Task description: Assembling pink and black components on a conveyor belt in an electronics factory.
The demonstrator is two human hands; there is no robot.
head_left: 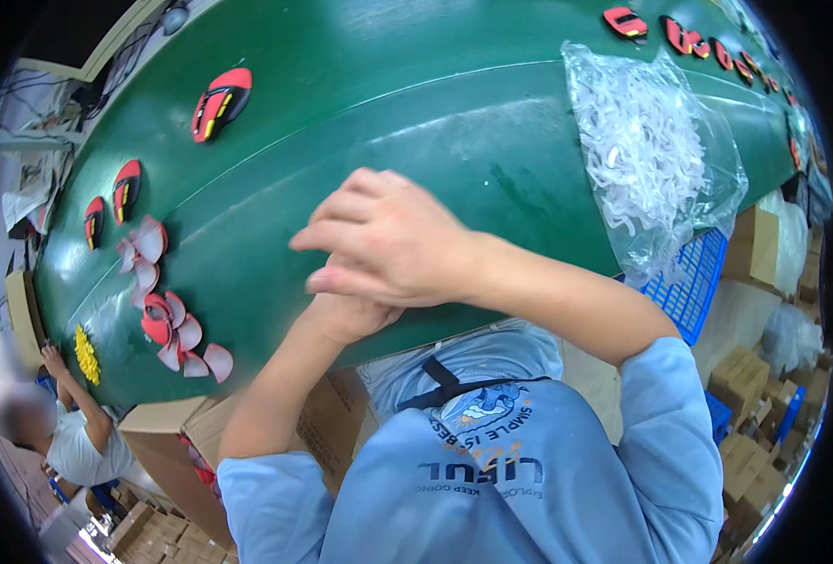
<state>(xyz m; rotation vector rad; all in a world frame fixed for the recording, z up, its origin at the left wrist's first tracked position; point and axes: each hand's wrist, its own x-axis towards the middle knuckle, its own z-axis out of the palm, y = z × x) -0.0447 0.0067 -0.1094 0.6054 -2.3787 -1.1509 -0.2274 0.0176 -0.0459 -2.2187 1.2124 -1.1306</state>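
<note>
Over the near edge of the green belt table [407,113] my two hands overlap. My right hand [388,235] lies across the top, its fingers bent and spread apart, with nothing visible in them. Beneath it is my left hand [350,318], whose fingers are mostly hidden by the right one. To the left of them lies a loose pile of red curved shells [189,331] with pale inner sides. A red and black oval piece with yellow parts [221,105] rests farther up the belt, apart from both hands.
Two more red and black pieces [126,191] lie at the left; several line the far right. A clear bag of translucent strips [646,141] sits at the right, above a blue crate [693,282]. A co-worker's hand [54,361] is near small yellow parts [86,355]. Cardboard boxes [167,423] stand below.
</note>
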